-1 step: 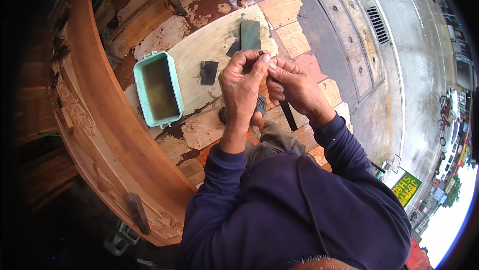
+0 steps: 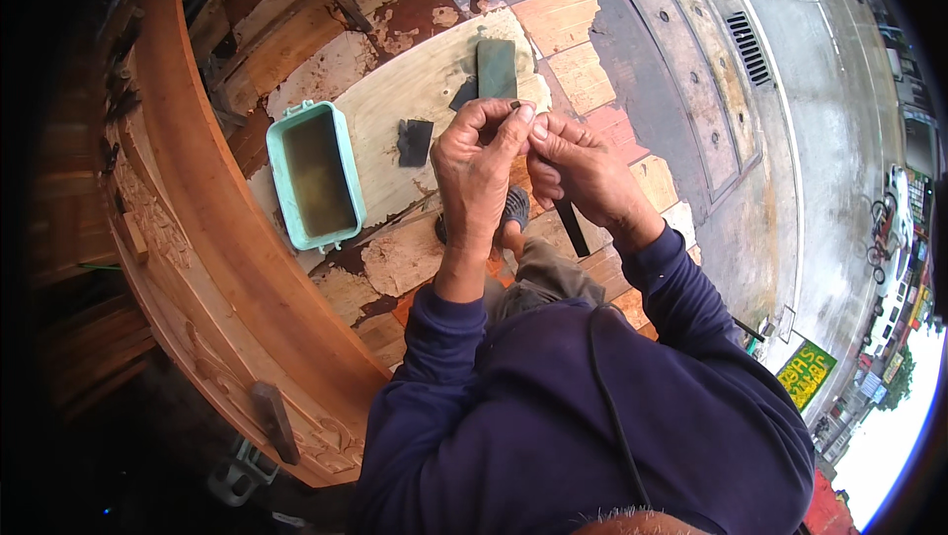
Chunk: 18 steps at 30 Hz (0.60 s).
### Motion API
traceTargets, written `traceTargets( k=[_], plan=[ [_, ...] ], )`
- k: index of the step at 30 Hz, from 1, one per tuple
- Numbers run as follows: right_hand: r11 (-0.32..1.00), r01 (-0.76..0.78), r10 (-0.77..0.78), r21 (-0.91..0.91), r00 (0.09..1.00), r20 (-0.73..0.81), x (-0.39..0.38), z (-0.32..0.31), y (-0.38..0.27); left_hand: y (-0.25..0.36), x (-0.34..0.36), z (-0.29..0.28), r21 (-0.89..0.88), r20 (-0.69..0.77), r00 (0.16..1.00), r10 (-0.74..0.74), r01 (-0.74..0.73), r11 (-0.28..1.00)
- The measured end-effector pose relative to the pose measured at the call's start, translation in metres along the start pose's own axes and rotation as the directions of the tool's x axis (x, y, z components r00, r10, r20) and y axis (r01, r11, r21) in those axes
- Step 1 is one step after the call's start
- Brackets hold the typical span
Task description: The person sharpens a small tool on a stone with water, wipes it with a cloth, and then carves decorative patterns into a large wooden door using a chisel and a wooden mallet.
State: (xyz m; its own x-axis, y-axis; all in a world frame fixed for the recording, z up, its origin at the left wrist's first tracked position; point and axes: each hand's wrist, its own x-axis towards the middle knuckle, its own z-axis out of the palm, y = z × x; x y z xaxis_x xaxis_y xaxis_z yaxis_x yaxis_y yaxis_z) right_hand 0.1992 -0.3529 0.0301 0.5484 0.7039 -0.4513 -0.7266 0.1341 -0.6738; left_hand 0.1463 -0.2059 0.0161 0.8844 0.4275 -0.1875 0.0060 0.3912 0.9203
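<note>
One small dark piece (image 2: pixel 515 104) is pinched in the left hand (image 2: pixel 474 169), above the right end of one pale board (image 2: pixel 415 71). The right hand (image 2: pixel 588 164) meets it, thumb and fingers drawn together; whether it grips anything cannot be told. Below, one green block (image 2: pixel 497 69) lies near the board's right edge, two dark sheets (image 2: pixel 415 143) left of it, and one tub (image 2: pixel 277 174) of murky water at the left edge.

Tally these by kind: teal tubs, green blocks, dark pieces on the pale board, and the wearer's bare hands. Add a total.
Teal tub: 1
Green block: 1
Dark pieces: 2
Bare hands: 2 (left hand, right hand)
Total: 6
</note>
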Motion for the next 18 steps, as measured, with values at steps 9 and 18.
traceTargets(
  k=[9, 18],
  plan=[
    [0.985, 0.153, -0.162, -0.084, 0.981, -0.111, -0.021, 0.013, 0.017, 0.016, -0.010, -0.007, -0.093, 0.070, 0.995, -0.069, 0.075, 0.993],
    [0.979, 0.171, -0.186, -0.113, 0.973, -0.138, -0.040, 0.029, 0.022, 0.019, -0.021, -0.018, -0.063, 0.136, 0.990, -0.026, 0.034, 0.997]
  ],
)
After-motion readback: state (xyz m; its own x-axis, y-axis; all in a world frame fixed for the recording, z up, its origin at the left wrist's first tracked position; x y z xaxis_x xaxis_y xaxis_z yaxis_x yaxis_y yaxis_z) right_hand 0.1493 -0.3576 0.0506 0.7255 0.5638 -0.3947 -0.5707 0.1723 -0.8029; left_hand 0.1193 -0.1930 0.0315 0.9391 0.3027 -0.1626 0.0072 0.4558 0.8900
